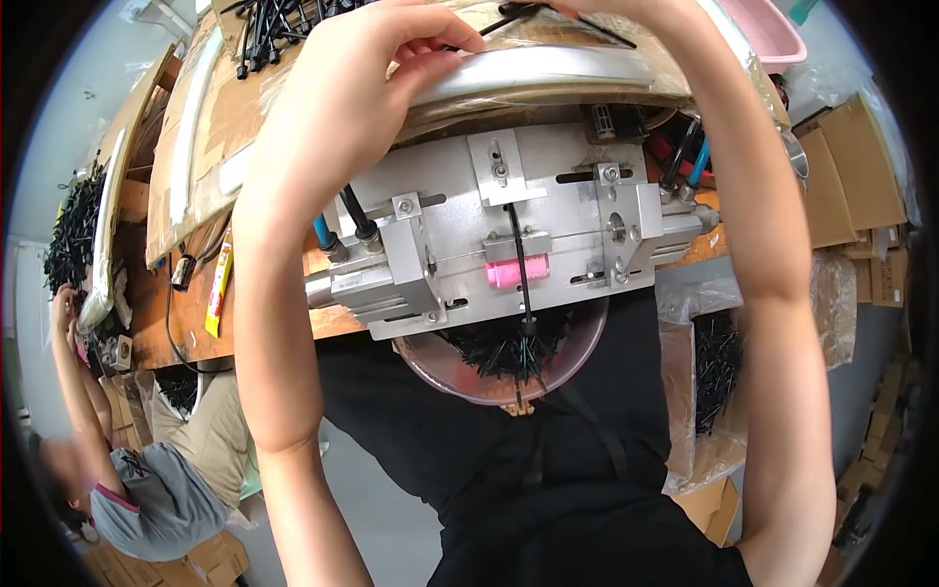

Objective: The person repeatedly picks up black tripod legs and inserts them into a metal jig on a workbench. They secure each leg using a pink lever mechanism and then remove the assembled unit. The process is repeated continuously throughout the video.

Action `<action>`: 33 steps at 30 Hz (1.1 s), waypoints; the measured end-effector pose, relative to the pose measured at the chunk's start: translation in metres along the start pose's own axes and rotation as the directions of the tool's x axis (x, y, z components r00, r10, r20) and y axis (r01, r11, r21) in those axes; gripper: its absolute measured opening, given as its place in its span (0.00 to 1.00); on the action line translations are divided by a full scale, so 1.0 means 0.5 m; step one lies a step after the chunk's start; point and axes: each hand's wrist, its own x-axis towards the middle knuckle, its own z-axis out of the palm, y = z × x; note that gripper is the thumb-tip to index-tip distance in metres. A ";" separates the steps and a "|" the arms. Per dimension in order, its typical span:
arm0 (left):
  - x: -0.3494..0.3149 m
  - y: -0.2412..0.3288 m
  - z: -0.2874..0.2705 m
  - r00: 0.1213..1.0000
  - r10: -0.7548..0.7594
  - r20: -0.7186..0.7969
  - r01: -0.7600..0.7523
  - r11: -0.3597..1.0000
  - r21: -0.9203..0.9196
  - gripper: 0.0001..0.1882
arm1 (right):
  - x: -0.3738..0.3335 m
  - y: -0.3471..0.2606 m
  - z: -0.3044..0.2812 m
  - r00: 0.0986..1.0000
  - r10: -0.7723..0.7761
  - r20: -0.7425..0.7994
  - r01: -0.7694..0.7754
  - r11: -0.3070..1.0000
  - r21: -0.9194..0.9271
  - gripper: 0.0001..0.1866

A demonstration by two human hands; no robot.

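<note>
Thin black cord (521,11) lay beyond the pale strip (548,68), between both hands, its long axis slanting up and rightward

Left hand (367,73): grip at the cord's lower-left end, thumb and forefinger nearly together, seemingly pinching a dark tip, contact not confirmed; right hand (626,6) was just beside the upper-right end, cut off by the view's top edge, so its grip could not be told; neither hand clearly nearer; a second black cord (521,259) crossed the metal fixture (567,147) over a pink piece (499,274), axis roughly toward the wearer
</note>
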 end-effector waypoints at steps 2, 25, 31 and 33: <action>-0.030 0.034 -0.005 0.996 0.016 -0.086 -0.002 0.987 0.159 0.13 | 0.057 0.002 -0.065 0.928 -0.064 0.367 0.032 0.995 0.092 0.13; -0.194 0.225 0.171 0.960 -0.280 0.010 0.267 0.925 0.269 0.33 | -0.425 -0.136 -0.002 0.988 0.059 -0.144 0.065 0.680 0.730 0.23; 0.074 0.096 0.057 1.000 -0.023 -0.019 0.026 0.977 0.209 0.18 | -0.492 -0.203 0.107 0.992 0.053 -0.111 0.034 0.749 0.662 0.34; 0.110 0.082 0.008 0.965 -0.139 0.224 0.114 0.986 0.122 0.14 | -0.479 -0.218 0.114 0.995 0.014 -0.104 0.061 0.727 0.684 0.35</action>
